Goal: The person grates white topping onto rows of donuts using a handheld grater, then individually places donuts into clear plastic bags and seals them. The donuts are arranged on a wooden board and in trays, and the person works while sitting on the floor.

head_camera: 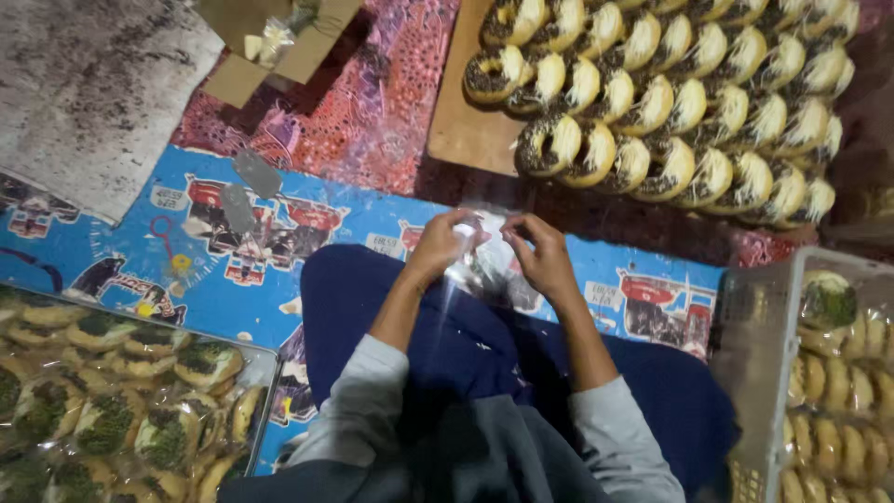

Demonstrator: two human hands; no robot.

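- Our left hand (438, 244) and right hand (540, 253) meet over our lap, fingers pinched on a clear plastic wrapper (477, 250); we cannot tell whether anything is inside.
- We judge this the bagging step; next comes a steady pinch to open or seal the film.
- The wooden board (456, 112) carries rows of topped doughnuts (670, 93).
- The tray (265, 368) at left holds wrapped green-topped ones; the crate (759, 373) at right holds more wrapped pieces.

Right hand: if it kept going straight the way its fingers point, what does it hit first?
The right hand points left toward the left hand. First it would meet the clear plastic wrapper held between them, then the left fingers, probably; depth is hard to judge here.
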